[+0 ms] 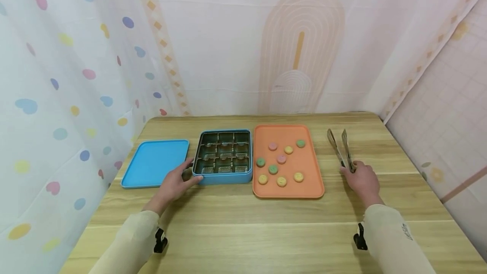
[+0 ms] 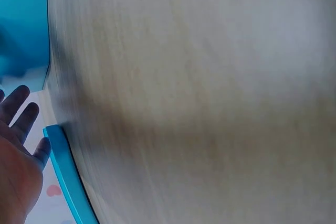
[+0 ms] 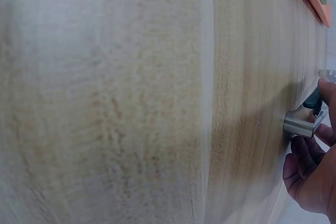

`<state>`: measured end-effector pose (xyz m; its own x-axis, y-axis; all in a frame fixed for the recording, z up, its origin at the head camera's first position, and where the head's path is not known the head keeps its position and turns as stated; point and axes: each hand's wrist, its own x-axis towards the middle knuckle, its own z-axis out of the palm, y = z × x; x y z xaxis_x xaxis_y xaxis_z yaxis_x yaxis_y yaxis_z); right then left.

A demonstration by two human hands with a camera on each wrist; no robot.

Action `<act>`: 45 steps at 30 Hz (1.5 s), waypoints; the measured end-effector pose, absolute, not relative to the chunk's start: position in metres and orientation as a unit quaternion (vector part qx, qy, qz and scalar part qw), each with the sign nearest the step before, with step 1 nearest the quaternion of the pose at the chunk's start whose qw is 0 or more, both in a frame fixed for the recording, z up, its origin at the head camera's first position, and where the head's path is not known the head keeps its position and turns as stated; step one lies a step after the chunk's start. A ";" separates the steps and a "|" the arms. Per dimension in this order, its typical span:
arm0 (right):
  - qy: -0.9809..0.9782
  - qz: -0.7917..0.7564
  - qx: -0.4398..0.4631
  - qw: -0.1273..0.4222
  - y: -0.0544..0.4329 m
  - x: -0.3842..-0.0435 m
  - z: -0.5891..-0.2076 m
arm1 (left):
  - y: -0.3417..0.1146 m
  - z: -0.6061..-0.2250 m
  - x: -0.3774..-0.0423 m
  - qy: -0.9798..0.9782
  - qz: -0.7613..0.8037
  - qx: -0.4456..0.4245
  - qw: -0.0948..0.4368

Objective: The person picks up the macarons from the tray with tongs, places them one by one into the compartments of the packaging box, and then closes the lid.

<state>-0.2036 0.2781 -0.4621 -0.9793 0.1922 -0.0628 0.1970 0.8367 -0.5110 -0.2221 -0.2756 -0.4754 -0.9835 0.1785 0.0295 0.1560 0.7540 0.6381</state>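
A blue box [image 1: 228, 178] with a dark insert of several square compartments stands mid-table. At its front left corner is my left hand [image 1: 176, 187], fingers spread along the side and thumb at the front wall. The left wrist view shows these fingers extended beside the box [image 2: 23, 24]. Over on the right, my right hand [image 1: 364, 182] holds metal tongs [image 1: 345, 139] near their joined end, arms apart and tips pointing away from me. In the right wrist view, the fingers curl about the tongs' metal end [image 3: 299, 123].
An orange tray [image 1: 289, 192] right of the box carries several small round cookies in pink, yellow [image 1: 281, 182] and green [image 1: 273, 169]. The flat blue lid [image 1: 155, 164] lies left of the box. A patterned curtain [image 1: 224, 54] hangs behind the wooden table [image 1: 243, 231].
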 end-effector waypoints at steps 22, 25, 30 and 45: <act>0.959 -0.262 0.110 0.006 0.286 -0.206 -0.461 | -0.271 -0.479 -0.218 0.934 0.344 0.096 0.005; 0.958 -0.263 0.113 -0.007 0.286 -0.207 -0.460 | -0.271 -0.478 -0.217 0.933 0.348 0.095 0.001; 0.956 -0.265 0.124 -0.030 0.286 -0.211 -0.458 | -0.272 -0.477 -0.216 0.932 0.352 0.088 0.003; 0.945 -0.312 0.076 -0.060 0.276 -0.219 -0.443 | -0.266 -0.473 -0.217 0.933 0.350 0.085 0.009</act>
